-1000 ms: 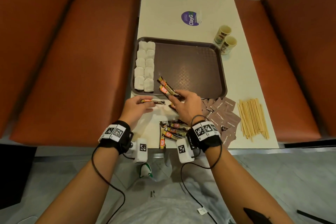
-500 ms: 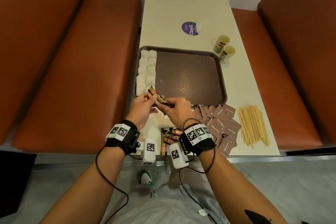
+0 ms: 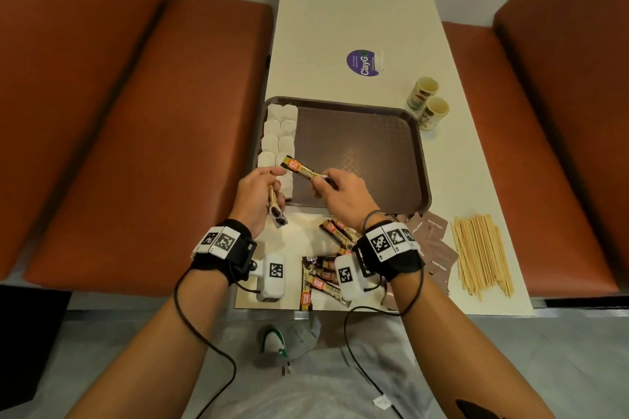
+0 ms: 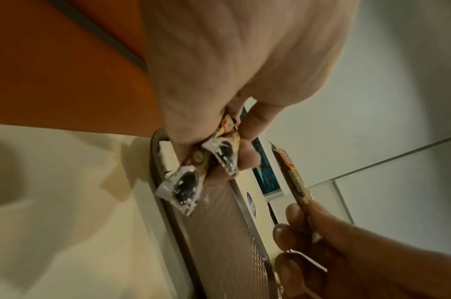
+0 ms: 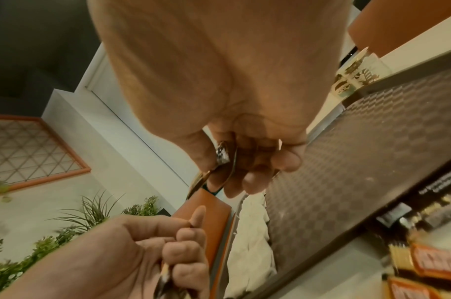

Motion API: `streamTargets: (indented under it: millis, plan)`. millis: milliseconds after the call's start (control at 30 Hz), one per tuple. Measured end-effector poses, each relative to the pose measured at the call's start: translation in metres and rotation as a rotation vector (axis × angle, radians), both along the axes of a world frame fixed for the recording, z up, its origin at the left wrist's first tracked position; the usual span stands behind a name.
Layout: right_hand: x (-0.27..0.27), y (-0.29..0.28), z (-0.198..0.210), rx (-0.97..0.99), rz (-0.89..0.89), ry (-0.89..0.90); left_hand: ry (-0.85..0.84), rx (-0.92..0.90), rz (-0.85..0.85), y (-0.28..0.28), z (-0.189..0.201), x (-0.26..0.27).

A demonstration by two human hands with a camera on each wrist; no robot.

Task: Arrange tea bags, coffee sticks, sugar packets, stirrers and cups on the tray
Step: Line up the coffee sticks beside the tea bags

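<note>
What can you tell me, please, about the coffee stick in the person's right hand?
The coffee stick is a long, narrow packet, glossy gold and brown with an orange-red label near its far end and dark print along its side. The right hand pinches its near end, so it is raised above the tray, slanting up and left toward the white tea bags. Only those fingers touch it. It looks sealed and flat.
</note>
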State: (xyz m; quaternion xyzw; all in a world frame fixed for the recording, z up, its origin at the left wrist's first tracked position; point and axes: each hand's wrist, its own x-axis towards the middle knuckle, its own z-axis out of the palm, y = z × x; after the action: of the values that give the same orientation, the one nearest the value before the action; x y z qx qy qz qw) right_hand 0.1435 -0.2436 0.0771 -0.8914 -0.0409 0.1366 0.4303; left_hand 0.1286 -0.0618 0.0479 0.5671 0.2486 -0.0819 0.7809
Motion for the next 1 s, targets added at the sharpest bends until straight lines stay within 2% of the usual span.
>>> streamTargets:
  millis: [100, 233, 300, 400, 500, 800, 1000]
  plan:
    - [0.009, -0.004, 0.007, -0.050, 0.085, 0.031, -0.009, -0.073, -0.089, 0.003, 0.005, 0.007]
    - [0.022, -0.009, 0.007, -0.113, 0.127, 0.030, -0.105, 0.105, -0.183, 0.001, 0.002, 0.013]
    - [0.026, -0.010, 0.001, -0.169, 0.111, -0.103, -0.112, 0.146, -0.164, -0.001, -0.001, 0.018]
    - [0.028, -0.006, -0.006, -0.328, 0.129, -0.395, -0.095, 0.161, -0.140, -0.006, -0.001, 0.025]
    - [0.031, 0.002, -0.004, -0.420, 0.162, -0.515, -0.089, 0.146, -0.133, -0.010, -0.003, 0.030]
    - [0.057, 0.005, -0.011, -0.423, 0.152, -0.559, -0.065, 0.172, -0.104, -0.012, -0.001, 0.043]
    - [0.124, -0.003, -0.018, -0.466, 0.072, -0.473, -0.018, 0.152, -0.049, 0.006, -0.006, 0.049]
